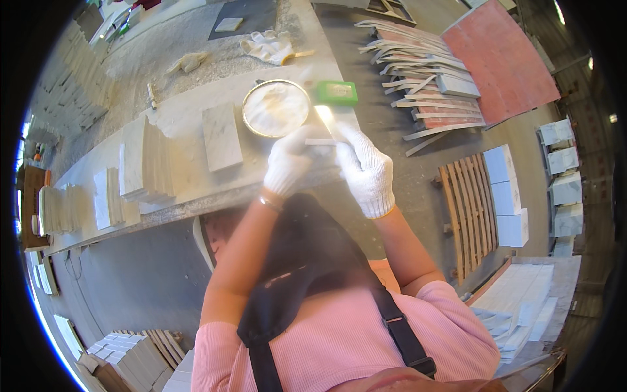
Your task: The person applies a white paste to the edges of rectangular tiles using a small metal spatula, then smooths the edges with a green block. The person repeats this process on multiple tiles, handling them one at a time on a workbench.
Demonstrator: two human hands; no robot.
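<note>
My left hand (287, 162), in a white knit glove and smeared by motion, is closed on one end of a thin white tile piece (320, 141) seen edge-on. My right hand (367, 171), gloved too, is at the other end of this piece with its fingers bent. A bright, flat scraper-like blade (324, 116) sticks up by the right fingertips; its grip is hidden. Just beyond my left hand stands a round bowl (276, 108) of white paste or powder. Right of the bowl, a green block (337, 93) with a pale top lies at the bench edge.
The dusty bench (183, 202) carries a flat marble tile (222, 136), upright tile stacks (145, 160) to the left, and loose gloves (268, 48) farther back. At right are thin strips (424, 72) on a red board (499, 59), a wooden pallet (469, 215) and white boxes (508, 196).
</note>
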